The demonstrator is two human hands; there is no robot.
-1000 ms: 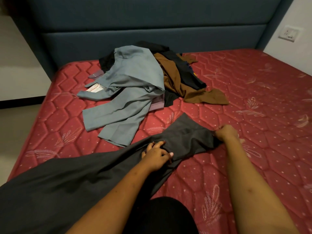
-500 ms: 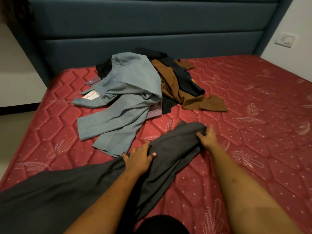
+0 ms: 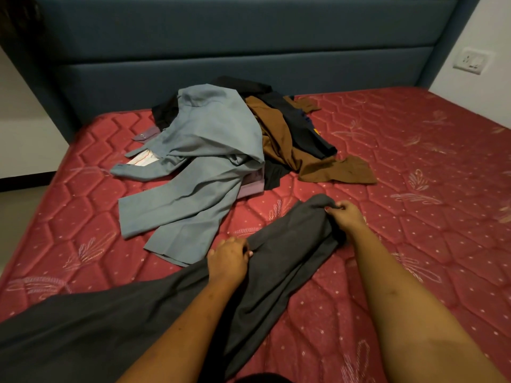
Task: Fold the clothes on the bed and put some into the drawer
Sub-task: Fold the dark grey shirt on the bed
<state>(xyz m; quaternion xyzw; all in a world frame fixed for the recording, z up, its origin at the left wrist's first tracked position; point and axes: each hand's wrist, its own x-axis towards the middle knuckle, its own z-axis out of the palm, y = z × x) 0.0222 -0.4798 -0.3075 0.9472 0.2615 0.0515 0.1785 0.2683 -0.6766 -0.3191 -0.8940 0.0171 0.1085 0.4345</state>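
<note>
The dark grey garment [image 3: 290, 244] lies stretched along the near part of the red mattress [image 3: 414, 189], one end trailing off toward the lower left and bunched in loose lengthwise folds. The right hand [image 3: 347, 217] pinches its far end, fingers curled over the cloth. The left hand [image 3: 228, 261] grips the edge further down, fingers closed on a ridge of fabric. To fold it well, the person likely needs to pull the two grips apart until the creases flatten, line the edges up, then bring the ends together. Just beyond lies the unfolded pile, with a grey-blue garment [image 3: 199, 167] on top and a brown garment [image 3: 279, 139] beside it. No drawer is in view.
</note>
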